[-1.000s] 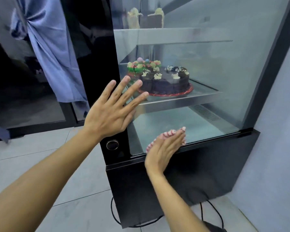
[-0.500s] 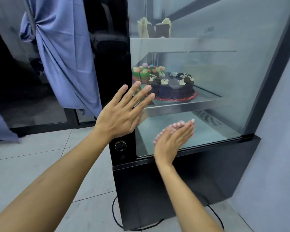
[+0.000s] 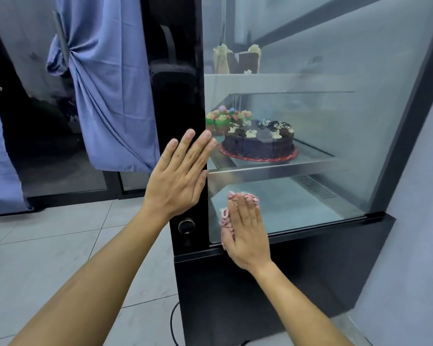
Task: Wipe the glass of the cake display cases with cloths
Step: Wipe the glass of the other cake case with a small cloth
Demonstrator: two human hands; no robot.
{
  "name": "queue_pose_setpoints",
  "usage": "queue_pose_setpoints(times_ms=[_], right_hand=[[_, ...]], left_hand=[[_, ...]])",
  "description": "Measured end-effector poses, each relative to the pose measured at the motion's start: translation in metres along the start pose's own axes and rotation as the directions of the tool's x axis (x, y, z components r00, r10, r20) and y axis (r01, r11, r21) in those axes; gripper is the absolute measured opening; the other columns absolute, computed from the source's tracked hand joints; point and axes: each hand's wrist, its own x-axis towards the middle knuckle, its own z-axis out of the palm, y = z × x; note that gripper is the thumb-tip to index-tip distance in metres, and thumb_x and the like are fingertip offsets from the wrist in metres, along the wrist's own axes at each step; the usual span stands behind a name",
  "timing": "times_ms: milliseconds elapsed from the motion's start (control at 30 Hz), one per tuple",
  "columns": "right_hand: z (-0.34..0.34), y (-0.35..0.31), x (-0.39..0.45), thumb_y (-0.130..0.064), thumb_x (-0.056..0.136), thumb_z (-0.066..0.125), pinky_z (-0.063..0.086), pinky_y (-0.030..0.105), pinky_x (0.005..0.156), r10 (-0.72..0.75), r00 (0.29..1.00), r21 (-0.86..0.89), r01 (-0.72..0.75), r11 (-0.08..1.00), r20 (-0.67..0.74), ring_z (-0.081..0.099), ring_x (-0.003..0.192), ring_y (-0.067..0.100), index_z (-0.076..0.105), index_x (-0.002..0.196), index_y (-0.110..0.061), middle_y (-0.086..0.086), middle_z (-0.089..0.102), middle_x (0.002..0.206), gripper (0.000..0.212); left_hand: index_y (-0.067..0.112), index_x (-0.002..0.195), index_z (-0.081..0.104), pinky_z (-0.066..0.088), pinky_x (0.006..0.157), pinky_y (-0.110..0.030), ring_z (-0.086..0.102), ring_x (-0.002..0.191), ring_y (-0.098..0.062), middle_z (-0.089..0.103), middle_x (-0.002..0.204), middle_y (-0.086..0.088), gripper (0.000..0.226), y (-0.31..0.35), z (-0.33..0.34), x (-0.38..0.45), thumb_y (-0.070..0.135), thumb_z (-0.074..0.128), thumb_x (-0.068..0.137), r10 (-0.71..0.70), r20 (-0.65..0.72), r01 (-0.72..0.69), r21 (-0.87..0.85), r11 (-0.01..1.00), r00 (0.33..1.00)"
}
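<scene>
The display case (image 3: 310,283) is a tall black cabinet with a flat, clear glass (image 3: 335,136) side panel and one round knob (image 3: 186,226) on its glossy front post. Blue fabric curtains (image 3: 110,96) hang in folds to its left over pale floor tiles (image 3: 48,258). Inside, three levels are visible: an upper shelf bearing two cake slices (image 3: 236,59), a metal middle shelf (image 3: 273,168) bearing two round cakes, and the floor of the case. The dark chocolate cake (image 3: 258,143) sits on a red-rimmed board; the green-decorated cake (image 3: 220,118) stands behind it. The left hand (image 3: 179,176) is released, fingers straight and together, palm flat on the black front post. The right hand (image 3: 246,231) is likewise extended, pressing one pink-and-white cloth (image 3: 225,216) flat against the lower left corner of the glass.
</scene>
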Motion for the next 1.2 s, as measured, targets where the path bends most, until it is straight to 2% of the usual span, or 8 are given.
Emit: queue_pose_setpoints(times_ms=[67, 133, 367, 667, 833, 1000, 1067, 1200], right_hand=[[-0.011, 0.013, 0.02, -0.033, 0.104, 0.038, 0.0, 0.047, 0.13, 0.173, 0.982, 0.055, -0.17, 0.984, -0.069, -0.003, 0.16, 0.029, 0.0, 0.164, -0.008, 0.016, 0.009, 0.172, 0.075], [-0.018, 0.019, 0.04, -0.035, 0.104, 0.037, 0.001, 0.048, 0.13, 0.236, 0.966, 0.091, -0.226, 0.97, -0.11, -0.001, 0.16, 0.032, 0.003, 0.164, -0.008, 0.018, 0.011, 0.172, 0.074], [-0.039, 0.025, 0.1, -0.032, 0.108, 0.035, 0.008, 0.051, 0.13, 0.144, 0.957, 0.089, -0.125, 0.988, -0.252, 0.01, 0.159, 0.035, 0.02, 0.162, -0.008, 0.017, 0.019, 0.17, 0.061], [-0.044, 0.028, 0.122, -0.035, 0.11, 0.025, 0.017, 0.056, 0.128, 0.173, 0.924, 0.134, -0.135, 0.982, -0.342, 0.021, 0.157, 0.037, 0.033, 0.157, -0.007, 0.019, 0.031, 0.166, 0.056], [-0.053, 0.025, 0.122, -0.024, 0.107, 0.035, 0.015, 0.058, 0.128, 0.178, 0.924, 0.265, -0.089, 0.96, -0.337, 0.016, 0.159, 0.033, 0.039, 0.155, -0.007, 0.013, 0.03, 0.168, 0.051], [-0.089, 0.008, 0.172, -0.014, 0.105, 0.038, 0.012, 0.062, 0.127, 0.375, 0.78, 0.565, -0.034, 0.825, -0.501, 0.016, 0.159, 0.033, 0.043, 0.153, -0.013, 0.014, 0.035, 0.165, 0.048], [-0.119, -0.002, 0.214, -0.013, 0.106, 0.037, 0.01, 0.06, 0.128, 0.393, 0.703, 0.581, 0.034, 0.813, -0.592, 0.016, 0.158, 0.037, 0.04, 0.155, -0.018, 0.019, 0.034, 0.164, 0.05], [-0.201, -0.013, 0.327, -0.006, 0.103, 0.04, 0.009, 0.06, 0.127, 0.222, 0.666, 0.425, 0.158, 0.891, -0.713, 0.017, 0.156, 0.037, 0.045, 0.143, 0.009, 0.023, 0.034, 0.161, 0.043]], left_hand=[[0.013, 0.166, 0.02, 0.012, 0.13, -0.047, 0.011, 0.16, -0.029, 0.018, 0.173, -0.006, 0.062, 0.0, 0.001, -0.002, 0.033, 0.036, 0.109, -0.004, -0.013, 0.004, 0.001, 1.0, 1.0], [0.013, 0.166, 0.02, 0.013, 0.13, -0.047, 0.013, 0.16, -0.029, 0.018, 0.173, -0.006, 0.063, 0.002, 0.002, -0.002, 0.034, 0.036, 0.108, -0.014, -0.019, 0.014, -0.003, 1.0, 1.0], [0.016, 0.165, 0.023, 0.015, 0.129, -0.047, 0.014, 0.16, -0.028, 0.018, 0.173, -0.005, 0.066, 0.005, 0.001, 0.0, 0.033, 0.043, 0.105, -0.054, -0.031, 0.054, -0.003, 0.999, 0.998], [0.015, 0.165, 0.022, 0.013, 0.128, -0.045, 0.012, 0.16, -0.027, 0.014, 0.173, -0.006, 0.068, 0.032, 0.008, 0.019, 0.035, 0.04, 0.103, -0.271, -0.074, 0.271, -0.009, 0.962, 0.96], [0.015, 0.165, 0.023, 0.023, 0.123, -0.045, 0.017, 0.159, -0.027, 0.017, 0.173, -0.009, 0.067, 0.035, 0.005, 0.028, 0.039, 0.04, 0.105, -0.279, -0.059, 0.283, 0.067, 0.957, 0.958], [0.019, 0.15, 0.055, 0.034, 0.1, -0.042, 0.053, 0.132, -0.027, 0.059, 0.145, -0.005, 0.055, 0.019, -0.032, 0.075, 0.033, 0.053, 0.097, -0.296, -0.212, 0.28, -0.103, 0.955, 0.931], [0.018, 0.144, 0.061, 0.034, 0.1, -0.042, 0.051, 0.133, -0.027, 0.06, 0.143, -0.004, 0.05, -0.004, -0.059, 0.125, 0.03, 0.053, 0.096, -0.329, -0.297, 0.279, -0.196, 0.94, 0.897], [0.016, 0.144, 0.059, 0.031, 0.109, -0.041, 0.044, 0.142, -0.028, 0.055, 0.15, -0.004, 0.05, -0.068, -0.109, 0.24, 0.03, 0.054, 0.096, -0.404, -0.356, 0.335, -0.24, 0.911, 0.843]])
